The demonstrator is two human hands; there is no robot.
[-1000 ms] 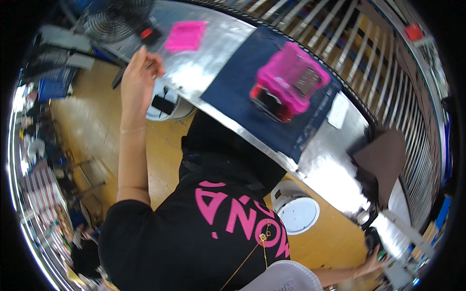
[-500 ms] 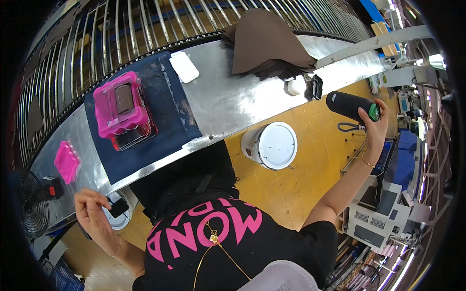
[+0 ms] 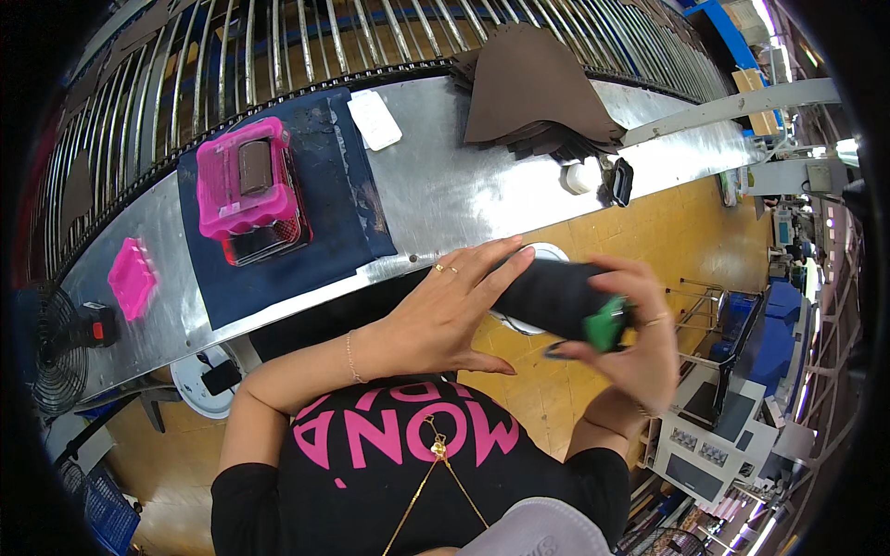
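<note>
My right hand (image 3: 644, 343) grips a black bottle (image 3: 552, 295) by the end with the green cap (image 3: 607, 322). The bottle lies nearly sideways in front of my chest, and its capped end is blurred. My left hand (image 3: 454, 310) is at the bottle's other end, fingers stretched out and thumb apart; whether its fingertips touch the bottle I cannot tell. Behind the bottle a white bucket (image 3: 549, 251) is mostly hidden. On the metal table (image 3: 431, 167), a pink scalloped tray (image 3: 215, 181) with a brown roll-like piece (image 3: 254, 167) sits over a red-and-black holder on a dark blue mat (image 3: 334, 250).
A stack of brown cut pieces (image 3: 538, 88) lies at the table's back, before a rack of metal bars (image 3: 306, 42). Also there are a white card (image 3: 375, 120), a pink piece (image 3: 133, 280), a fan (image 3: 57, 347) and, at lower left, a second white bucket (image 3: 197, 382) bearing a black rectangular object (image 3: 222, 377).
My right hand has brought the bottle inward from the far right to before my chest. My left hand has swung from the lower left across to the bottle's end.
</note>
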